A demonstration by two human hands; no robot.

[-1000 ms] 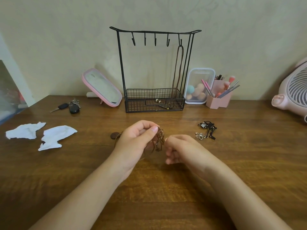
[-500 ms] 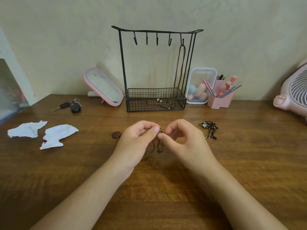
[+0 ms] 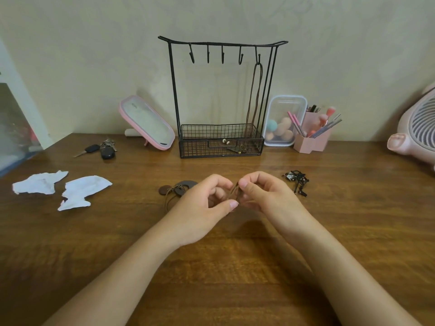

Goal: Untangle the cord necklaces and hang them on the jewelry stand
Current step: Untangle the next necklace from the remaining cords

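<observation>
Pinching thin brown cord necklace with curled fingers of left hand and right hand, above mid wooden tabletop; trailing left to dark wooden disc pendants; toward far edge, black wire jewelry stand with second brown cord on rightmost hook

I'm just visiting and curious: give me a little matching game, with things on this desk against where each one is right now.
Things:
1. car keys
2. black cord tangle
3. wooden-disc necklace
4. plain brown necklace

Places:
A. hanging from the rightmost hook of the jewelry stand
B. its cord pinched by the left hand and the right hand
C. on the table, left of the pink mirror
D. on the table, to the right of the right hand

Pairs: 1-C, 2-D, 3-B, 4-A.
</observation>
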